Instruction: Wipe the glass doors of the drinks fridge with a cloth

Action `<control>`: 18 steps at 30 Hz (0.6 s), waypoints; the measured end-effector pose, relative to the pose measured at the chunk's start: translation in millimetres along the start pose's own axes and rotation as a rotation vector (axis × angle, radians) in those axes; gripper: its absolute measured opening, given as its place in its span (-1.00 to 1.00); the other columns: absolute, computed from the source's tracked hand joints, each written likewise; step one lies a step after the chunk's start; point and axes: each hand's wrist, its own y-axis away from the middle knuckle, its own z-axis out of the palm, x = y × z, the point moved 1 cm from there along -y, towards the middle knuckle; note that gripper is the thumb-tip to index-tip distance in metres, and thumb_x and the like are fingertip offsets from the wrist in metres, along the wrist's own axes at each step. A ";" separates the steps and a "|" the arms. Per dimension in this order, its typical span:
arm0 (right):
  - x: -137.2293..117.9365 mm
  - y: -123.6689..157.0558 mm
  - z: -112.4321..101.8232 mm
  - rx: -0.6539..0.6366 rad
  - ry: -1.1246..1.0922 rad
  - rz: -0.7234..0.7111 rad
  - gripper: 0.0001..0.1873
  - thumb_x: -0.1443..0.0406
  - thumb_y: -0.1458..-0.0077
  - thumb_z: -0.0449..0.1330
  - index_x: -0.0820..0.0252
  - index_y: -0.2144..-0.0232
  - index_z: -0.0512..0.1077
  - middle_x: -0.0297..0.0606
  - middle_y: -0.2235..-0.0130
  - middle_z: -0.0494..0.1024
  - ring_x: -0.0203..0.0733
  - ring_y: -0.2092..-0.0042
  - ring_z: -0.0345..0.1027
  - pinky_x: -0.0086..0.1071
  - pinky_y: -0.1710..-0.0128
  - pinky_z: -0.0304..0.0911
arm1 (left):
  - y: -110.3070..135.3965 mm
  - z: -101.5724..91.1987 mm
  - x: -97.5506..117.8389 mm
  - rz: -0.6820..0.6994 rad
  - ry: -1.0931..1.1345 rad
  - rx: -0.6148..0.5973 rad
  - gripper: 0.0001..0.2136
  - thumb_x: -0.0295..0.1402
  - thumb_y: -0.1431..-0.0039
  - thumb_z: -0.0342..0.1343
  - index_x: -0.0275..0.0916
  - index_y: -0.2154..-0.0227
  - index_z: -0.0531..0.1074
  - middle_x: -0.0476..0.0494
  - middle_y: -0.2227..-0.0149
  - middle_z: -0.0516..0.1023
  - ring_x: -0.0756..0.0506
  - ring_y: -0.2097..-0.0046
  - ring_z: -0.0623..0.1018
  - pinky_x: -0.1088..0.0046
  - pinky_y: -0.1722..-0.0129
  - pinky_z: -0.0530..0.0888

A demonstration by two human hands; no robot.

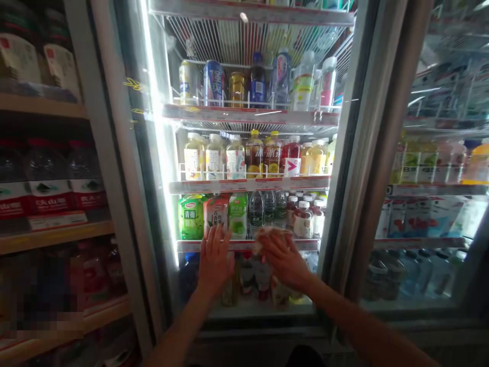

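Note:
My left hand is raised with its fingers stretched upward, in front of the lower shelves of a lit drinks cooler. It holds nothing and seems to rest against the glass door. Right of it, my right hand presses a pale, crumpled cloth against the glass, its fingers lying over the cloth. Behind the hands are a green drink carton, a red drink carton and several clear water bottles. The hands partly hide the lowest row of bottles.
Thick metal door frames flank the glass. Higher shelves hold tea bottles and drink cans. At the left stands an open shelf with red-labelled bottles. Another glass-fronted cooler section with bottles is on the right.

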 end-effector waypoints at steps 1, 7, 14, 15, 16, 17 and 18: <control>2.9 -3.4 -2.3 0.049 0.013 0.086 -0.59 0.26 -0.12 0.01 0.06 -0.04 0.33 -0.24 -0.22 0.19 -0.08 -0.29 -0.19 0.01 -0.25 -0.47 | -0.2 -0.2 -1.4 -0.005 -0.006 0.002 -0.52 -0.43 -0.09 -0.01 -0.31 -0.12 0.20 -0.38 -0.25 0.09 -0.28 -0.30 0.01 0.04 -0.20 0.10; 0.5 -11.2 -5.3 0.087 0.029 0.138 -0.54 0.27 -0.12 0.01 0.09 -0.09 0.28 -0.25 -0.25 0.12 -0.04 -0.32 -0.32 0.06 -0.24 -0.47 | -2.7 -0.5 -3.1 -0.007 -0.030 0.035 -0.53 -0.44 -0.09 -0.01 -0.33 -0.10 0.22 -0.42 -0.23 0.12 -0.29 -0.30 -0.01 0.03 -0.19 0.11; -2.0 -35.0 -7.4 0.133 0.030 0.256 -0.55 0.26 -0.13 0.00 0.10 -0.09 0.28 -0.22 -0.26 0.10 -0.01 -0.30 -0.26 0.07 -0.24 -0.48 | -19.9 -6.3 -7.6 0.009 0.007 0.100 -0.46 -0.43 -0.09 -0.01 -0.26 -0.17 0.11 -0.35 -0.27 0.03 -0.28 -0.30 -0.02 0.02 -0.19 0.09; -2.3 -39.8 -9.1 0.146 0.038 0.266 -0.54 0.26 -0.12 0.01 0.11 -0.09 0.28 -0.22 -0.26 0.09 0.01 -0.31 -0.29 0.08 -0.23 -0.50 | -22.8 -7.5 -8.4 0.005 0.005 0.108 -0.45 -0.42 -0.10 -0.02 -0.24 -0.18 0.09 -0.34 -0.27 0.03 -0.28 -0.30 -0.01 0.01 -0.19 0.10; -3.8 -42.7 -9.8 0.127 0.037 0.203 -0.54 0.26 -0.12 0.01 0.10 -0.09 0.28 -0.24 -0.26 0.09 0.00 -0.31 -0.30 0.08 -0.23 -0.53 | -25.6 -8.8 -9.2 0.002 0.004 0.113 -0.45 -0.42 -0.10 -0.02 -0.22 -0.19 0.06 -0.33 -0.28 0.02 -0.29 -0.30 -0.01 0.01 -0.18 0.11; -5.9 -44.0 -10.0 0.076 0.028 0.086 -0.55 0.26 -0.11 0.01 0.08 -0.08 0.28 -0.29 -0.26 0.10 -0.04 -0.31 -0.31 0.04 -0.24 -0.56 | -28.2 -10.1 -10.3 0.002 0.003 0.114 -0.44 -0.41 -0.11 -0.02 -0.21 -0.20 0.04 -0.32 -0.28 0.01 -0.29 -0.30 -0.01 0.01 -0.18 0.12; -7.0 -44.4 -10.3 0.009 0.016 -0.045 -0.55 0.26 -0.11 0.02 0.05 -0.07 0.29 -0.34 -0.26 0.11 -0.09 -0.31 -0.31 0.00 -0.25 -0.57 | -31.0 -11.4 -11.6 0.007 0.006 0.117 -0.43 -0.40 -0.12 -0.03 -0.19 -0.21 0.02 -0.32 -0.28 0.01 -0.29 -0.30 0.00 0.00 -0.17 0.13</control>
